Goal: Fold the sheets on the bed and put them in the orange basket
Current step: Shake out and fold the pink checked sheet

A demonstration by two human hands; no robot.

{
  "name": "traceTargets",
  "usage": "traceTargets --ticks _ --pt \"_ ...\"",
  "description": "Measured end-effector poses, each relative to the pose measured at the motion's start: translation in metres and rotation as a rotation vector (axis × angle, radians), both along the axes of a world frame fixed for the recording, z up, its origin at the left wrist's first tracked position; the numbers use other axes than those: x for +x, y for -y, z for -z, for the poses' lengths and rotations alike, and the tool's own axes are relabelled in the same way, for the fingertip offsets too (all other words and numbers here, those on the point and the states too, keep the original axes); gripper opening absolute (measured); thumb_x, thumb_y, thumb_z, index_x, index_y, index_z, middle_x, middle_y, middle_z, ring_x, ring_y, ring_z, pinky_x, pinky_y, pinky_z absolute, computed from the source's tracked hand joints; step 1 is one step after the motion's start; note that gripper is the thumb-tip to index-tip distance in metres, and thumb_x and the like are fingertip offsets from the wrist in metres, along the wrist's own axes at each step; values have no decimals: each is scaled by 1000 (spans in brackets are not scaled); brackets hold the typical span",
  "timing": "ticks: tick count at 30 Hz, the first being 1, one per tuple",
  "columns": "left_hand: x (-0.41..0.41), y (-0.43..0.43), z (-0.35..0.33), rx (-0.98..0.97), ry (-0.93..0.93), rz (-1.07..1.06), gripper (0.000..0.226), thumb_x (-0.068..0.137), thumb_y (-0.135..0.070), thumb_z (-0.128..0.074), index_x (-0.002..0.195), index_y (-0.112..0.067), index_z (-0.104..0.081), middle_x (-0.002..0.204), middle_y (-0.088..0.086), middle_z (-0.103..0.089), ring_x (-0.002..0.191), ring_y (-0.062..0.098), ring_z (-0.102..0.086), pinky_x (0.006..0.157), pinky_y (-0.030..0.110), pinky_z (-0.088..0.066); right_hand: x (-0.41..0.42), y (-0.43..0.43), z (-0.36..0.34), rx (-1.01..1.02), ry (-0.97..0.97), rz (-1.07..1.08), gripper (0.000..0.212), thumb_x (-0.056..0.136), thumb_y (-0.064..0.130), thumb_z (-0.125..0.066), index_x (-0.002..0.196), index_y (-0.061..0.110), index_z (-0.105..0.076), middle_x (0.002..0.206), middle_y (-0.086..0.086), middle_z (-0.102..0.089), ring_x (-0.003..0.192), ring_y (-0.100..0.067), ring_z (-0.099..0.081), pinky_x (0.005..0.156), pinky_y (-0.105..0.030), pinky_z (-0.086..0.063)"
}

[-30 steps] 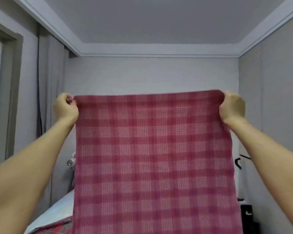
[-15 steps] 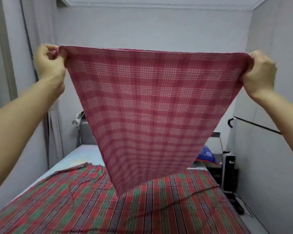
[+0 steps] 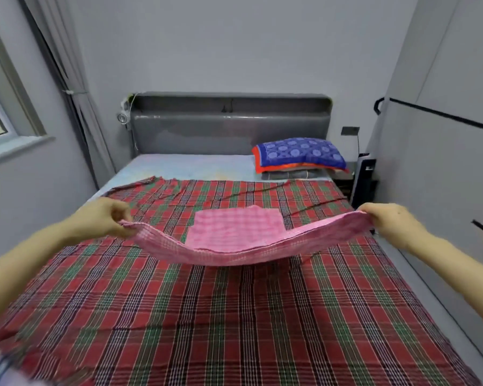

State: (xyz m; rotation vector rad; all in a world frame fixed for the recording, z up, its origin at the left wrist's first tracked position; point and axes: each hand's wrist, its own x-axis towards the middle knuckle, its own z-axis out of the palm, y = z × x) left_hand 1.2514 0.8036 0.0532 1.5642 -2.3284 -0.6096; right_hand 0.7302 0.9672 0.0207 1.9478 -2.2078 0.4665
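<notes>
A: In the head view, what does the person hold?

B: The left hand [image 3: 106, 218] and the right hand [image 3: 388, 221] each pinch one near corner of the pink checked sheet [image 3: 234, 232], with the fingers curled round the cloth. Its far part lies on the red plaid sheet [image 3: 234, 316], around the middle of the bed [image 3: 193, 165]. The near edge sags between the hands.

A: What could go wrong?

B: The layers seem thin and loose. If one hand goes lower than the other, the edges will probably not meet and the fold comes out crooked. Dragging could also wrinkle the plaid sheet below.

A: And the orange basket?

B: It is not in view.
</notes>
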Motion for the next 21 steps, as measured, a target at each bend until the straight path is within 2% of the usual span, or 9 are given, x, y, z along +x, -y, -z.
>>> traceTargets --ticks 3,5,7,9,13,16,18,19,21 --pt "9 -25 50 27 248 143 34 69 -22 -82 57 -19 -50 56 -7 -52 55 7 -42 53 18 -32 8 -17 38 274 -128 -12 16 89 6 -54 87 20 -61 75 4 -57 71 -16 -50 56 -24 -29" --pt "13 -43 75 33 328 194 37 72 -23 -80 59 -20 -46 60 -9 -49 56 5 -38 51 15 -30 8 -31 59 366 -155 -21 19 88 2 -50 81 18 -58 72 4 -60 66 -14 -49 51 -18 -28" --pt "22 -59 96 50 335 177 38 75 -19 -77 60 -20 -42 60 -9 -46 56 5 -36 52 16 -29 6 -49 76 412 -108 -28 23 87 1 -51 75 17 -60 69 5 -62 59 -8 -49 50 -17 -30" --pt "34 -78 114 95 324 134 37 75 -15 -75 61 -20 -41 61 -8 -45 55 6 -36 52 16 -28 7 -74 84 481 -59 -36 33 87 1 -50 65 25 -53 66 6 -61 56 -2 -47 50 -16 -31" --pt "46 -122 136 133 297 53 35 71 -15 -78 62 -18 -44 59 -6 -50 53 7 -40 51 19 -30 14 -132 98 588 -2 -38 36 90 2 -45 63 27 -48 59 9 -49 52 -5 -39 48 -18 -28" --pt "42 -162 144 136 380 55 36 71 -13 -76 60 -21 -42 58 -8 -48 53 6 -38 51 20 -29 20 -168 114 640 -42 -64 38 87 -2 -45 59 23 -41 57 8 -45 51 -5 -35 49 -20 -27" --pt "34 -200 151 247 443 75 35 68 -7 -71 59 -20 -40 57 -9 -45 53 6 -38 49 18 -29 25 -195 121 723 -39 -89 38 89 3 -48 57 22 -39 55 8 -41 51 -5 -34 49 -19 -27" --pt "30 -216 151 367 432 73 32 65 -2 -66 58 -18 -40 57 -8 -46 53 7 -41 49 16 -32 26 -206 123 806 -23 -98 37 89 5 -51 57 21 -42 55 8 -42 51 -5 -36 50 -18 -30" --pt "24 -250 146 660 336 78 24 55 4 -57 59 -15 -43 58 -1 -53 54 12 -50 49 18 -39 25 -231 126 1074 11 -95 26 84 3 -56 66 21 -60 61 9 -56 56 -5 -52 59 -18 -46"
